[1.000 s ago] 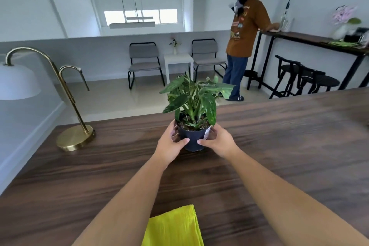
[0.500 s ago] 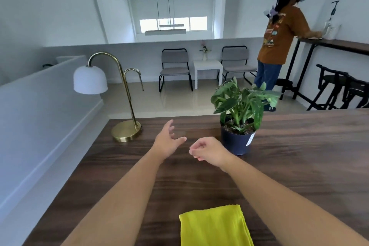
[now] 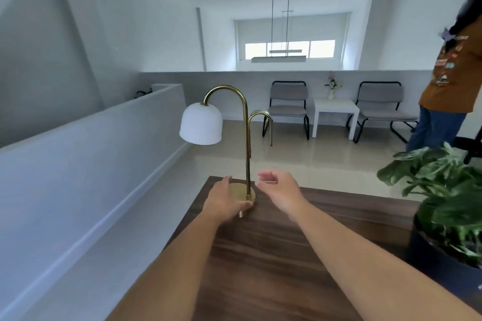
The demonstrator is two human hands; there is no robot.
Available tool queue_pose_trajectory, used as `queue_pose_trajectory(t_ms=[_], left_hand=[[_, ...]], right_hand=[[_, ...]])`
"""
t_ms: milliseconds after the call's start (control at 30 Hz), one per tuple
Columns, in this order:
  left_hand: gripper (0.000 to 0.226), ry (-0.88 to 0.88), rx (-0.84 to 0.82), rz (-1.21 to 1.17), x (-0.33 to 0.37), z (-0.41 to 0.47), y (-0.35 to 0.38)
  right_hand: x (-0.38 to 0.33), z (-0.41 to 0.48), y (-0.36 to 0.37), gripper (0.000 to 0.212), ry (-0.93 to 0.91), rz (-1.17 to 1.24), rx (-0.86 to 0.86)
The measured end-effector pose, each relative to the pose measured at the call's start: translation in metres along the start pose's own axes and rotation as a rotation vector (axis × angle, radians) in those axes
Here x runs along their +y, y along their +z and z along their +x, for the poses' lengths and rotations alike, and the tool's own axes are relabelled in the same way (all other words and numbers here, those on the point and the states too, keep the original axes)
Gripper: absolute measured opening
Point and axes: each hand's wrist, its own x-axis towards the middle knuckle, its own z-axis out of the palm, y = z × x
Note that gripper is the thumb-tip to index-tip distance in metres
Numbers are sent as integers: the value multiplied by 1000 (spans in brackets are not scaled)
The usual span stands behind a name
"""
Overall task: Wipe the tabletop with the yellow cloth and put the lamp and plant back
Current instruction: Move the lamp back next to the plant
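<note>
A brass lamp (image 3: 246, 138) with a white dome shade (image 3: 200, 124) stands at the far left corner of the dark wooden tabletop (image 3: 273, 255). My left hand (image 3: 224, 203) lies on the left side of its round base (image 3: 243, 191), fingers wrapped around the rim. My right hand (image 3: 280, 189) hovers just right of the stem, fingers curled and apart, holding nothing. The potted plant (image 3: 443, 190) in its dark pot (image 3: 438, 263) stands on the table at the right edge of view. The yellow cloth is out of view.
A low white wall (image 3: 91, 164) runs along the table's left side. Beyond the table are two grey chairs (image 3: 288, 104), a small white side table (image 3: 335, 112) and a person in an orange shirt (image 3: 451, 81) at the far right.
Both hands left the plant's pot and moved left to the lamp. My view swung left, so the plant slid to the right edge and the cloth dropped out of sight.
</note>
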Motion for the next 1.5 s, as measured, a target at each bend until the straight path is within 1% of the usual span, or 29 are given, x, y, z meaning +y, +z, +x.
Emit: queue_pose_trajectory(t_ms=[100,167,200,300,333,400,533,667,767,1067,1267,1367,1500], left_hand=[[113,-52,-42,159,-11,27,9],[121,-56,-82,261,-16,39,15],[122,-45,-87,303,-19,44,17],[122,-27,-88,378,-27,55,24],[123,-30,-85,389,-28,55,25],[121,-25,-58,415,-30,54,27],[119,1,-41,479,-23,46,27],[117,36,-6,465,-8,27,31],[118,76,-17,467,11,8,35],[120,126,-66,441,74,-53,87],[119,116,-99,400,87,-86,126],[118,100,-90,384,91,-95,138],[117,99,-58,395,92,-98,145]], right_hand=[[-2,31,21,38,-35,12,30],[-2,45,34,40,-58,54,48],[0,51,40,37,-74,73,48],[7,61,51,16,-125,115,82],[8,61,53,12,-127,133,99],[8,61,54,11,-139,155,119],[4,49,51,17,-154,163,137],[2,30,33,20,-187,164,136],[0,11,9,17,-199,147,137],[23,-50,-70,15,-108,173,229],[49,-84,-96,12,-65,157,246],[59,-91,-101,12,-63,133,255],[67,-95,-104,12,-59,173,277]])
